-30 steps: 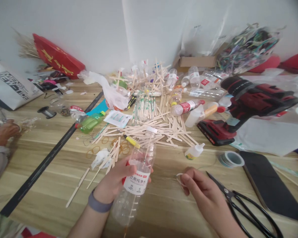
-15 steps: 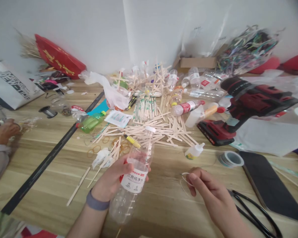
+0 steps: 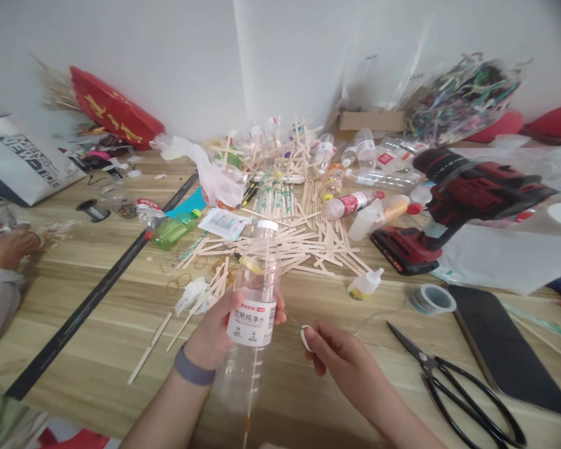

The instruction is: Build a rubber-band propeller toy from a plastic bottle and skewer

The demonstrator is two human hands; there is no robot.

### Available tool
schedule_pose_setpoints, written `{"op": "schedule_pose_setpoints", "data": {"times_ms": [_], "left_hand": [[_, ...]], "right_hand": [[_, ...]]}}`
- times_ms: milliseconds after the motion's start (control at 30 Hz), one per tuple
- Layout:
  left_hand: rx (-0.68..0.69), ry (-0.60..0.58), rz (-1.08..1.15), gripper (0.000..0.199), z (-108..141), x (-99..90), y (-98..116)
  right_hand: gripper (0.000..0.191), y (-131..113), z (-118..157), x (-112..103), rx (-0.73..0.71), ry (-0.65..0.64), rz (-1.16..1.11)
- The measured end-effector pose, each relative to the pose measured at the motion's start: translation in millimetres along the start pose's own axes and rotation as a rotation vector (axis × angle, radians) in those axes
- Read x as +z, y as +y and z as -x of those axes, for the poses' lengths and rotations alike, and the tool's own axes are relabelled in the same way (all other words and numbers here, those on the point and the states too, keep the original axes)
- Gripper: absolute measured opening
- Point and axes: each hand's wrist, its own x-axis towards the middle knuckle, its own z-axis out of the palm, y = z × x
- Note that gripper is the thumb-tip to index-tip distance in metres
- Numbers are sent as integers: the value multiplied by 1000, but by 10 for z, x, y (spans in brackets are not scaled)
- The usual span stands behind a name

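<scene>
Co-worker's hand (image 3: 10, 246) was at the far left edge, curled by something pale and looped that was too unclear to name, well apart from the other two hands. Past a black strip (image 3: 93, 293) on the tabletop (image 3: 98, 368) came the left hand (image 3: 217, 321), its fingers wrapped round the middle of a clear bottle (image 3: 250, 374) and spread only as far as its girth allowed. The thumb lay beside the label (image 3: 251, 321), and fingertips showed past the right edge.

The bottle was between the hands, gripped by the left alone. Its long axis ran away from the body, white cap (image 3: 267, 226) at the far end and slightly to the right, base at the near end. A thin line (image 3: 247, 424) showed along it and below the base; whether it passed inside or behind could not be told.

Just right of the label, a fine strand (image 3: 293, 319) reached to a small white loop (image 3: 305, 338); its other end was lost near the left fingertips. The right hand (image 3: 325, 349) pinched the loop between thumb and forefinger, remaining fingers folded under. It faced the bottle's right side about level with the label, near but apart.

Farther right lay black-handled scissors (image 3: 432, 365), blades pointing away and leftward; the right hand was the nearer to them.
</scene>
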Motion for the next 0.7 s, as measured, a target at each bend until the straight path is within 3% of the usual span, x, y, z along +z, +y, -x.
{"op": "schedule_pose_setpoints", "data": {"times_ms": [167,233,333,400,700], "left_hand": [[194,85,-91,47,-58,-3,-15],[262,126,-118,47,-78,12,-30],[322,161,-147,49,-96,58,-51],[338,178,-153,49,-99,85,-61],[389,236,-188,50,-95,78,-73]], "right_hand": [[68,111,48,34,-6,108,-85],[68,146,103,101,13,14,-86],[63,152,183,219,66,-259,-184],[60,153,216,269,102,-344,-245],[58,365,211,332,192,-326,-367]]}}
